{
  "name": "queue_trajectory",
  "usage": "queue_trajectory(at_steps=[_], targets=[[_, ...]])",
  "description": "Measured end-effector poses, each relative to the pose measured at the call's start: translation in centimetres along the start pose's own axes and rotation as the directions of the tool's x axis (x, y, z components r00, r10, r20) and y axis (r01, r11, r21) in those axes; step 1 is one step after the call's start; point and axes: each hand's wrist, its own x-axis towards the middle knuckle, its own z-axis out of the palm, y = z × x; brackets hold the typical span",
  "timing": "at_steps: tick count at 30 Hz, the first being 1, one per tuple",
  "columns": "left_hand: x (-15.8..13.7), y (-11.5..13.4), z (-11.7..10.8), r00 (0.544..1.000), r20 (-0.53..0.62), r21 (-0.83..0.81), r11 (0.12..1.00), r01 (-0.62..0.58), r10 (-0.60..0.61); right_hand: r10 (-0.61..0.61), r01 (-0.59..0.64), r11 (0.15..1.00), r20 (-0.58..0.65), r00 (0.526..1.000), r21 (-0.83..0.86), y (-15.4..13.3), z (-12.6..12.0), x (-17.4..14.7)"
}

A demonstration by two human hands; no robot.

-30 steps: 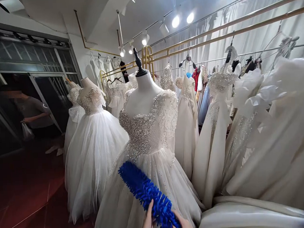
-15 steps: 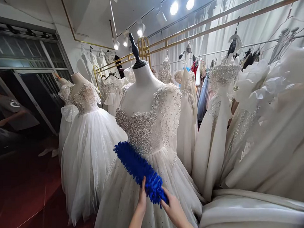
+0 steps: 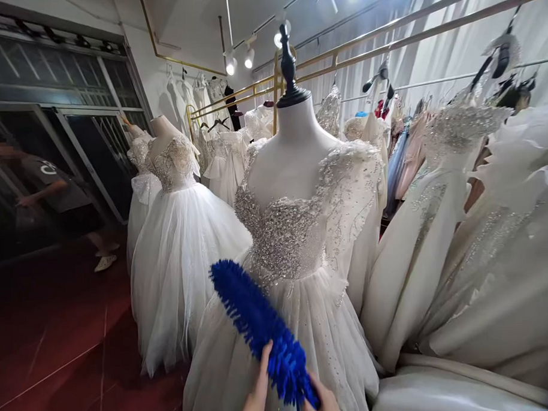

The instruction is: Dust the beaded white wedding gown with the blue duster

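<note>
A fluffy blue duster points up and to the left in front of me, held at its lower end by both hands. My left hand grips its left side, my right hand its right side, both at the frame's bottom edge. The duster's tip lies against the skirt of a beaded white wedding gown on a white mannequin with a black neck knob.
A second gown on a mannequin stands to the left. Several pale dresses hang on gold rails at right and behind. Dark red floor spreads to the left. Another person is by the dark glass doors.
The view has shifted closer to the gown and rightward. The duster rose from the lower skirt toward the waist, and my hands have sunk to the frame's bottom edge.
</note>
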Motion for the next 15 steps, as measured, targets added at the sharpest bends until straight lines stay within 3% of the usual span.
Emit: queue_trajectory(at_steps=[3, 6, 9, 15], targets=[[1.0, 5.6, 3.6, 0.962, 0.050, 0.027, 0.963, -0.269, 0.268, -0.070, 0.068, 0.997, -0.076, 0.995, -0.031, -5.4, -0.6, 3.0], [2.9, 8.4, 5.5, 0.943, 0.082, 0.019, 0.946, -0.325, 0.322, -0.023, 0.018, 0.997, -0.069, 0.997, -0.072, -8.7, -0.2, 5.9], [4.1, 7.6, 4.6, 0.947, 0.078, 0.030, 0.949, -0.315, 0.312, 0.010, -0.015, 0.998, -0.076, 0.997, -0.059, -8.1, 1.4, 7.0], [4.1, 2.5, 0.0, 0.973, -0.026, 0.106, 0.969, -0.225, 0.229, 0.094, -0.094, 0.995, -0.013, 0.995, -0.013, -2.8, 4.8, 4.6]])
